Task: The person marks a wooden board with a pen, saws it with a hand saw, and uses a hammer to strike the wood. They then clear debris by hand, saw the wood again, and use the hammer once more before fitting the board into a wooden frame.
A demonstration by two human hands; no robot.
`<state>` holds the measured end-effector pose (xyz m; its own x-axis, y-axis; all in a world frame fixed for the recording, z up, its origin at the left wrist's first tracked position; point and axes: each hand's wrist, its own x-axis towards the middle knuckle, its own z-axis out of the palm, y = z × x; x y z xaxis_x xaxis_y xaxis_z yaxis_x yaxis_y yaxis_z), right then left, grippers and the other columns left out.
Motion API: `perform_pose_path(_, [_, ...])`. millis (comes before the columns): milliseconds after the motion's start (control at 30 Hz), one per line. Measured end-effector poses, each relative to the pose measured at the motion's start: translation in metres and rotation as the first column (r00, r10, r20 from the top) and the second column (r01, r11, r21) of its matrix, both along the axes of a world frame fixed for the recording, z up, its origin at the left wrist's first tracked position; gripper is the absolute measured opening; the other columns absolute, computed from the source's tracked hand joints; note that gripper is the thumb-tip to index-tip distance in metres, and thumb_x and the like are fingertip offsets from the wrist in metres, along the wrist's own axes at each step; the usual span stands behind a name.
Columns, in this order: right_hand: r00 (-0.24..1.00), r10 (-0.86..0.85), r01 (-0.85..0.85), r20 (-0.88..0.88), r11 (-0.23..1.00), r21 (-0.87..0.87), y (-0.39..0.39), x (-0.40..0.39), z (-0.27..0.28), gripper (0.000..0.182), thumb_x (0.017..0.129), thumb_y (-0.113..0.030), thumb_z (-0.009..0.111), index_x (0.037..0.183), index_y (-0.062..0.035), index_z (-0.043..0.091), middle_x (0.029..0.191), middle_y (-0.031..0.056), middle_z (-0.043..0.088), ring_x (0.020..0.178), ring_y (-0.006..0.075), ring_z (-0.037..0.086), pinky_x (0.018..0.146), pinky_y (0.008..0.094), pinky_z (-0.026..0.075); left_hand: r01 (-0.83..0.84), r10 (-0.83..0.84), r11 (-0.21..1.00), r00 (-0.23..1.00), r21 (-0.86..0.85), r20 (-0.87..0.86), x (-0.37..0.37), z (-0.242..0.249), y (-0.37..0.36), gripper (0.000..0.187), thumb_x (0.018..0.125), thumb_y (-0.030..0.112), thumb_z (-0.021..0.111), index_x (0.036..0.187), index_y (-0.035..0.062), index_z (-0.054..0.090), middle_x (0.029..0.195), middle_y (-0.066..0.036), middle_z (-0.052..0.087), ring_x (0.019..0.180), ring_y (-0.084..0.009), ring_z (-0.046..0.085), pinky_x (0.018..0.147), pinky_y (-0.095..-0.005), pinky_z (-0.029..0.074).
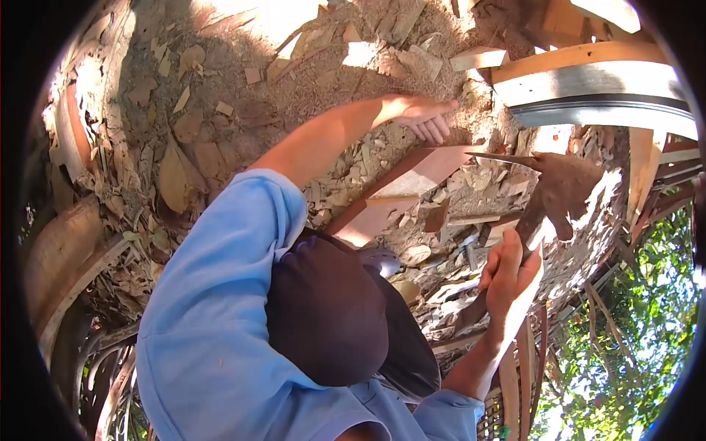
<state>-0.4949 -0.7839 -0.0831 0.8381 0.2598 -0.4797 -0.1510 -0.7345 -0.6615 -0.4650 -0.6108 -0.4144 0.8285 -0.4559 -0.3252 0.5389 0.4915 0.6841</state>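
Note:
My right hand (pixel 511 272) is wrapped round the dark wooden handle of an adze (pixel 565 176), just below its head. The thin blade points left, its tip right at the end of a reddish-brown block of timber (pixel 423 170). This block lies slantwise on the chip-covered ground and has pale, sunlit cut faces. My left arm reaches across above it. Over the block's far end, my left hand (pixel 426 121) hangs with its fingers stretched out and nothing in them. A dark-trousered knee (pixel 327 312) hides the block's near end.
Wood chips and sawdust (pixel 294 95) cover the ground. Curved timber pieces (pixel 581 70) are stacked at the upper right, with a dark strip along them. Dry branches (pixel 70 250) lie at the left. Green foliage (pixel 625 331) shows at the lower right.

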Motion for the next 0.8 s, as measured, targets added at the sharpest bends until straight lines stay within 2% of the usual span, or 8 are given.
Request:
perform_pose_path(67, [0.993, 0.092, -0.073, 0.068, 0.968, -0.239, 0.009, -0.007, 0.001, 0.026, 0.104, -0.026, 0.057, 0.106, -0.0006, 0.054, 0.057, 0.0040, 0.047, 0.041, 0.0133, 0.044, 0.039, 0.0287, 0.039, -0.004, 0.004, 1.000, 1.000, -0.029, 0.003, 0.003, -0.003, 0.003, 0.102, 0.099, 0.075, 0.012, 0.146, -0.0117, 0.041, 0.141, -0.035, 0.051, 0.135, -0.0392, 0.052, 0.116, -0.0465, 0.039])
perform_pose_path(133, [0.818, 0.559, -0.471, 0.135, 0.786, -0.399, -0.004, -0.012, -0.036, 0.034, 0.102, -0.029, 0.058, 0.106, 0.0043, 0.054, 0.067, 0.0194, 0.061, 0.059, 0.0352, 0.063, 0.057, 0.0454, 0.051, -0.010, 0.010, 0.999, 1.000, -0.037, -0.003, 0.000, -0.004, -0.001, 0.101, 0.100, 0.073, 0.012, 0.147, -0.0118, 0.040, 0.141, -0.035, 0.051, 0.137, -0.0390, 0.050, 0.117, -0.0470, 0.038])
perform_pose_path(200, [0.844, 0.485, -0.512, -0.230, 0.598, -0.617, -0.013, -0.034, -0.094, 0.043, 0.099, -0.037, 0.058, 0.113, 0.0034, 0.055, 0.093, 0.0355, 0.068, 0.089, 0.0523, 0.067, 0.078, 0.0582, 0.050, -0.022, 0.022, 1.000, 1.000, -0.013, 0.003, 0.000, 0.005, -0.001, 0.100, 0.101, 0.072, 0.012, 0.147, -0.0119, 0.039, 0.142, -0.035, 0.051, 0.139, -0.0385, 0.047, 0.118, -0.0477, 0.037])
perform_pose_path(333, [0.815, 0.562, -0.545, -0.143, 0.659, -0.518, -0.029, -0.035, -0.118, 0.042, 0.100, -0.038, 0.057, 0.112, 0.0025, 0.054, 0.086, 0.0319, 0.068, 0.086, 0.0522, 0.066, 0.075, 0.0582, 0.049, 0.022, -0.023, 0.998, 1.000, -0.054, -0.002, 0.002, 0.000, 0.006, 0.101, 0.099, 0.074, 0.010, 0.149, -0.0096, 0.039, 0.146, -0.033, 0.048, 0.141, -0.0384, 0.045, 0.119, -0.0478, 0.034])
perform_pose_path(500, [0.971, 0.241, -0.234, 0.008, 0.949, -0.213, 0.041, -0.028, -0.031, 0.034, 0.100, -0.029, 0.062, 0.111, 0.0017, 0.054, 0.082, 0.0274, 0.069, 0.077, 0.0495, 0.068, 0.066, 0.0561, 0.050, -0.015, 0.015, 0.997, 1.000, -0.081, 0.007, 0.008, -0.020, -0.009, 0.105, 0.097, 0.077, 0.016, 0.150, -0.0120, 0.032, 0.151, -0.033, 0.042, 0.144, -0.0364, 0.041, 0.119, -0.0467, 0.034])
perform_pose_path(600, [0.887, 0.458, -0.432, -0.060, 0.778, -0.456, 0.011, -0.041, -0.074, 0.037, 0.099, -0.032, 0.060, 0.111, 0.0024, 0.054, 0.083, 0.0299, 0.069, 0.080, 0.0511, 0.067, 0.070, 0.0581, 0.051, -0.033, 0.034, 0.999, 0.999, -0.023, 0.015, 0.008, -0.026, -0.006, 0.109, 0.096, 0.079, 0.017, 0.151, -0.0143, 0.028, 0.149, -0.037, 0.041, 0.143, -0.0376, 0.043, 0.120, -0.0474, 0.033])
perform_pose_path(667, [0.747, 0.596, -0.638, -0.295, 0.518, -0.569, -0.041, -0.056, -0.133, 0.041, 0.098, -0.036, 0.059, 0.113, 0.0017, 0.054, 0.086, 0.0332, 0.068, 0.084, 0.0538, 0.066, 0.075, 0.0603, 0.050, -0.010, 0.008, 0.999, 0.999, -0.053, -0.036, 0.003, -0.006, 0.000, 0.104, 0.098, 0.077, 0.017, 0.150, -0.0104, 0.036, 0.145, -0.029, 0.051, 0.137, -0.0392, 0.050, 0.116, -0.0477, 0.039])
perform_pose_path(800, [0.855, 0.484, -0.504, -0.187, 0.687, -0.524, -0.007, -0.032, -0.078, 0.048, 0.098, -0.039, 0.060, 0.114, 0.0050, 0.055, 0.089, 0.0353, 0.067, 0.089, 0.0563, 0.064, 0.076, 0.0597, 0.048, -0.022, 0.022, 0.996, 1.000, -0.081, -0.003, 0.001, -0.003, 0.005, 0.105, 0.098, 0.076, 0.015, 0.150, -0.0133, 0.032, 0.145, -0.036, 0.047, 0.139, -0.0413, 0.047, 0.118, -0.0472, 0.037])
